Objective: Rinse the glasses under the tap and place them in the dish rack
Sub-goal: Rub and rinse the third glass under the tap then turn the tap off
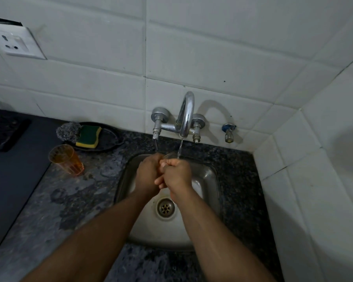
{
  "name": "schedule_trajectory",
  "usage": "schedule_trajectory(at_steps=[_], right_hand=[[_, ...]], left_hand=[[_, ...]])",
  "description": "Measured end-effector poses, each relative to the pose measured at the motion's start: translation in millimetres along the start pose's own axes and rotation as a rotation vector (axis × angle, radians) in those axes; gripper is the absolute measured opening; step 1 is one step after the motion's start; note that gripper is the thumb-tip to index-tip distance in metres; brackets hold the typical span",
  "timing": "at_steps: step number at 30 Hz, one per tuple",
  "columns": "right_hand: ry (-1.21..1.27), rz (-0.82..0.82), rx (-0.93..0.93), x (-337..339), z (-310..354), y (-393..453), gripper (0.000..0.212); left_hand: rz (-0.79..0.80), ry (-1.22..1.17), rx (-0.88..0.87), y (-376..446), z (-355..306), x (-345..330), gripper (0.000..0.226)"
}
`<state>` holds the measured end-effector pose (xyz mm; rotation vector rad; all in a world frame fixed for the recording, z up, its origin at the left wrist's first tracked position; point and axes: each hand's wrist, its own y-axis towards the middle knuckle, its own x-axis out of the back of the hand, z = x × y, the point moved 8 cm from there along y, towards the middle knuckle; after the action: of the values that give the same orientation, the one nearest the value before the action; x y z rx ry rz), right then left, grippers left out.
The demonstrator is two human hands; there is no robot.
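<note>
Grey tiles are backing our speckled counter (pixel 49 210), where an orange glass (pixel 66 160) is waiting. Our left hand (pixel 149 171) and right hand (pixel 178 173) are gripping a clear glass (pixel 171 155) under the tap (pixel 185 115); racking is following, rack unseen.

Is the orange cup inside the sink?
No, the orange cup stands on the counter, left of the sink.

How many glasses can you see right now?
2: an orange glass on the counter left of the sink, and a clear glass gripped by both hands under the tap. Others may be out of view.
</note>
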<state>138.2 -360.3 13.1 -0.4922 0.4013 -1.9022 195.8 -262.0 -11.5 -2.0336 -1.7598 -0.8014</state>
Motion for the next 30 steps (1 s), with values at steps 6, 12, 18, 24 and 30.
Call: schedule_trajectory(at_steps=[6,12,18,24,30], right_hand=[[0.076,-0.265,0.385,47.7,25.2,-0.3,0.011],[0.081,0.122,0.252,36.2,1.1,13.2,0.065],[0.243,0.125,0.035,25.9,-33.4,13.0,0.037],[0.540,0.198,-0.436,11.2,-77.4,3.0,0.047],[0.569,0.132,-0.498,-6.2,-87.0,16.5,0.054]], left_hand=[[0.315,-0.404,0.210,8.4,5.6,-10.8,0.054],[0.584,-0.853,0.344,-11.1,2.9,-30.3,0.065],[0.638,-1.017,0.556,-27.1,-10.8,-45.1,0.042],[0.712,-0.508,0.649,-40.7,14.3,-38.6,0.035],[0.567,-0.498,0.850,-40.0,33.4,-38.2,0.033]])
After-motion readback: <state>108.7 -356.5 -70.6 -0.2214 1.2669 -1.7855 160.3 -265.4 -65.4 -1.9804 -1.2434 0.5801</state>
